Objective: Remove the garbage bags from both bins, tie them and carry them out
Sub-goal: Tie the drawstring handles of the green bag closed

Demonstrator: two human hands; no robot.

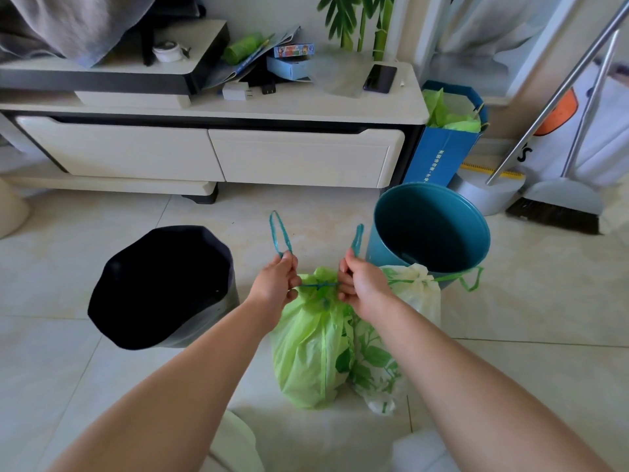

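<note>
The green garbage bag (pixel 313 352) stood on the tiled floor (pixel 68 267) at lower centre of the frame, its neck gathered tight by a teal drawstring (pixel 318 285) stretched straight across the top. The left hand (pixel 274 284) pinched one end of that string with curled fingers, and the right hand (pixel 362 286) pinched the other the same way, a loop of string standing up from each fist. Touching the green bag on its right lay a white leaf-printed bag (pixel 377 366), its neck drawn shut with a green string. Just behind it, right of centre, stood a teal bin (pixel 432 226) with nothing visible inside. A dark bin (pixel 160 284) sat at middle left. Across the upper frame ran a cream cabinet (pixel 299 158), with a blue paper bag (pixel 439 158) and a broom (pixel 551 212) at the right.
</note>
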